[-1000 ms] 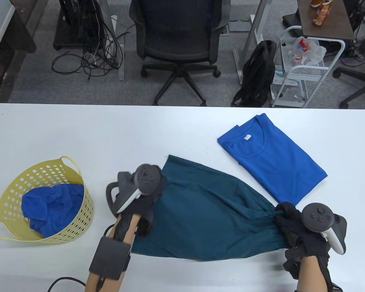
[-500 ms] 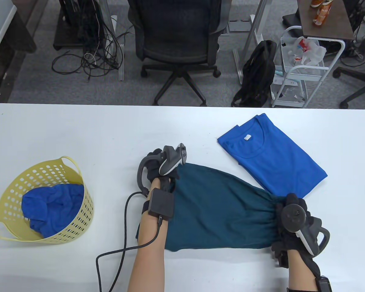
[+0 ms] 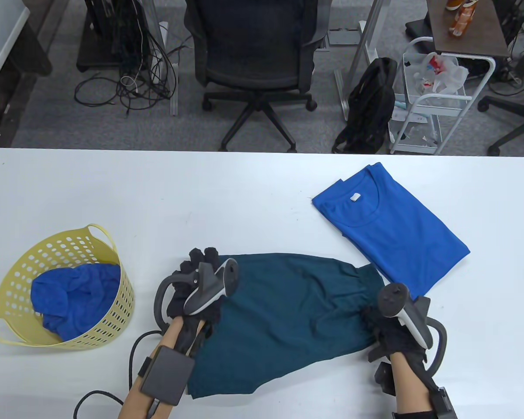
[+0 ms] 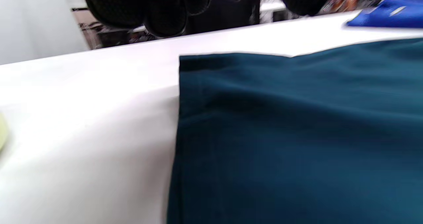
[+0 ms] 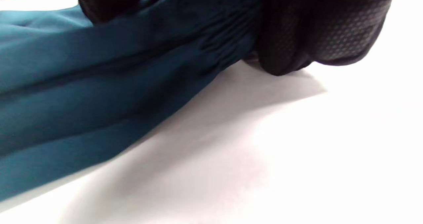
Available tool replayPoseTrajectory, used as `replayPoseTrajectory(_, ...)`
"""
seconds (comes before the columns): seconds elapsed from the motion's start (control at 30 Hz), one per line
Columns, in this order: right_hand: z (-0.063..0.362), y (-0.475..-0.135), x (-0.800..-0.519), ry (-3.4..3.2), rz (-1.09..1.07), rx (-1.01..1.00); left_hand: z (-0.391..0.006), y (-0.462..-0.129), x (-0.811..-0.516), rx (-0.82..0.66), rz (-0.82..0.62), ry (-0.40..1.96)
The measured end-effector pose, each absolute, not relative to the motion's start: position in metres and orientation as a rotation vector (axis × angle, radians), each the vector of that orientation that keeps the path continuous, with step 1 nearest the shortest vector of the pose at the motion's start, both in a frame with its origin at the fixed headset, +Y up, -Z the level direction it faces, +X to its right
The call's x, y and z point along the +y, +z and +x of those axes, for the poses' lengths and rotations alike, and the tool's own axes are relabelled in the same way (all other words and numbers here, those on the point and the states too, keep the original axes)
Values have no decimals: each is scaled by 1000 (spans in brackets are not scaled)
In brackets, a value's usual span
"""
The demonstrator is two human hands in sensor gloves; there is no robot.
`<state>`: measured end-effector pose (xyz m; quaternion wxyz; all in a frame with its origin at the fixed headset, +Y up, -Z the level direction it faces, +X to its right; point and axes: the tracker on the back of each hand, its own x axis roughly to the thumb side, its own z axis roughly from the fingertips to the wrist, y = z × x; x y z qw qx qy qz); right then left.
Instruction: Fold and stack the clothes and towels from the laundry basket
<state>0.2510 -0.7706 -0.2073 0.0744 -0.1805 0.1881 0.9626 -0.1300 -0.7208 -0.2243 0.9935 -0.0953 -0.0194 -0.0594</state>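
I see the teal garment (image 3: 284, 314) flat on the surface (image 3: 157, 196), right of the yellow basket (image 3: 8, 279). My right grip (image 3: 386, 331) clutches its gathered end; my left grip (image 3: 192, 283) hovers spread at its far corner.

Office chair (image 3: 255, 56), cart (image 3: 436, 96), backpack (image 3: 371, 104).

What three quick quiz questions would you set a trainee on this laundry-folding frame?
1. True or false: the folded blue shirt lies inside the yellow basket.
2. Which hand grips the gathered end of the teal garment?
3. What colour is the cloth left in the basket: A) blue, B) white, C) red?

Key: 1. False, it lies on the table. 2. The right hand; the left hand shows open fingers at the other end. 3. A.
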Motion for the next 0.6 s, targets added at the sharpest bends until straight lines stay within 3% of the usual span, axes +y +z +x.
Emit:
replayPoseTrajectory(0.2, 267, -201, -767, 2552, -535, 214, -148, -172, -716, -113, -99, -51)
replayPoseTrajectory(0.4, 285, -188, -736, 2136, -474, -106, -187, -167, -719, -41, -98, 90)
replayPoseTrajectory(0.5, 264, -180, -701, 2265, -354, -349, -199, -169, -722, -15, -90, 142)
replayPoseTrajectory(0.6, 206, -169, -664, 2434, -78, -580, -208, -172, -726, 7, -83, 139)
